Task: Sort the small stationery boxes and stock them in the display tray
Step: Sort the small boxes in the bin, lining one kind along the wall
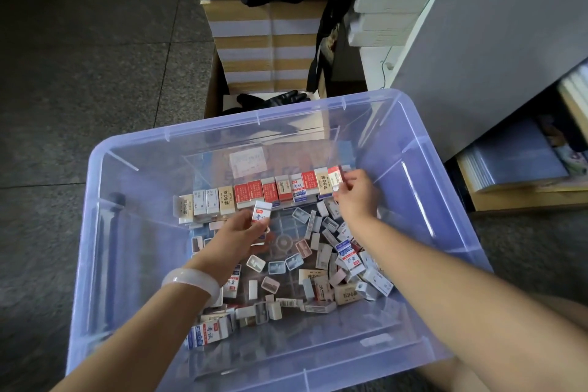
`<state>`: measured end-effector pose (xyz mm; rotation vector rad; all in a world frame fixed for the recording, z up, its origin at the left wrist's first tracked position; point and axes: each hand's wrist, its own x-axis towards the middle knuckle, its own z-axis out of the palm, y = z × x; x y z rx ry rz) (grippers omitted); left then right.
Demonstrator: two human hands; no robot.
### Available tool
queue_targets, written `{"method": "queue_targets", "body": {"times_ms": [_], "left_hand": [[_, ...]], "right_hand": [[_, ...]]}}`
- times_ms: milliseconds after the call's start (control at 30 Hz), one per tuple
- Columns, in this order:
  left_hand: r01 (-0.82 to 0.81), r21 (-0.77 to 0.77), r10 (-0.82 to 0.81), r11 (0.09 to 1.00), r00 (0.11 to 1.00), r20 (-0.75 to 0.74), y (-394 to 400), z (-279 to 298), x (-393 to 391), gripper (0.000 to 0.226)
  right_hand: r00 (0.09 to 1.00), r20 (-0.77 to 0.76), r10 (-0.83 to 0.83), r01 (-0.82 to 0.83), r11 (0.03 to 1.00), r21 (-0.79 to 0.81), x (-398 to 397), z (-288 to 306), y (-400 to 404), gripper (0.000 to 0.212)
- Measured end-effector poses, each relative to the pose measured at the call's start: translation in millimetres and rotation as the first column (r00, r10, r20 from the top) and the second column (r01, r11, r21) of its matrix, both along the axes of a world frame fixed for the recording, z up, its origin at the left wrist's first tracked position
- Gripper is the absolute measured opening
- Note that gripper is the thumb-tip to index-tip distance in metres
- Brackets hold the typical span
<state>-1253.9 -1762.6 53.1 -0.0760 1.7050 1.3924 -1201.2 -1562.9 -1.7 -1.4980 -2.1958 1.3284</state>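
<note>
A row of small stationery boxes (pixel 264 192) stands upright along the far wall of the clear plastic bin (pixel 105 232), at about 12 o'clock from the bin's middle. At the row's 3 o'clock end, the right hand (pixel 354 192) pinches a red-and-white box (pixel 334 176) between fingertips and thumb. The left hand (pixel 237 237), near the bin's centre, grips a white box with red characters (pixel 261 212) just below the row. Loose boxes (pixel 318 267) lie scattered across the bin floor from 3 to 7 o'clock. A pale bangle (pixel 194 282) circles the left wrist. Beyond the bin at 12 o'clock, a black glove (pixel 273 100) rests before stacked paper bundles (pixel 267 41).
</note>
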Motion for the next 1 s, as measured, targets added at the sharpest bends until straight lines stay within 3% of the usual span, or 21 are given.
{"method": "queue_targets", "body": {"times_ms": [133,233,433,567,700,800,1000], "left_hand": [[0.025,-0.050,-0.027,0.998,0.998,-0.049,1,-3,-1,0.009],[0.064,-0.122,-0.080,0.991,0.988,-0.129,2,-7,-2,0.017],[0.142,-0.143,-0.170,0.979,0.963,-0.209,28,-6,-9,0.014],[0.115,-0.098,-0.142,0.988,0.934,-0.327,70,-12,-10,0.020],[0.120,-0.228,-0.230,0.966,0.802,-0.552,115,-32,-3,0.035],[0.126,-0.204,-0.216,0.971,0.829,-0.516,142,-43,5,0.038],[0.065,-0.214,-0.175,0.975,0.815,-0.553,171,-61,6,0.032]], "right_hand": [[0.988,0.099,0.122,-0.124,0.992,0.016,0,-7,5,0.031],[0.974,0.133,0.181,-0.179,0.984,-0.024,-1,-8,5,0.041],[0.969,0.142,0.203,-0.184,0.973,-0.136,4,13,-10,0.048],[0.873,0.182,0.452,-0.396,0.876,-0.275,34,62,-14,0.044],[0.729,0.256,0.635,-0.566,0.769,-0.297,75,97,-11,0.040],[0.591,0.384,0.710,-0.706,0.685,-0.180,91,110,-6,0.041],[0.532,0.371,0.761,-0.788,0.605,-0.112,95,120,-6,0.043]]}}
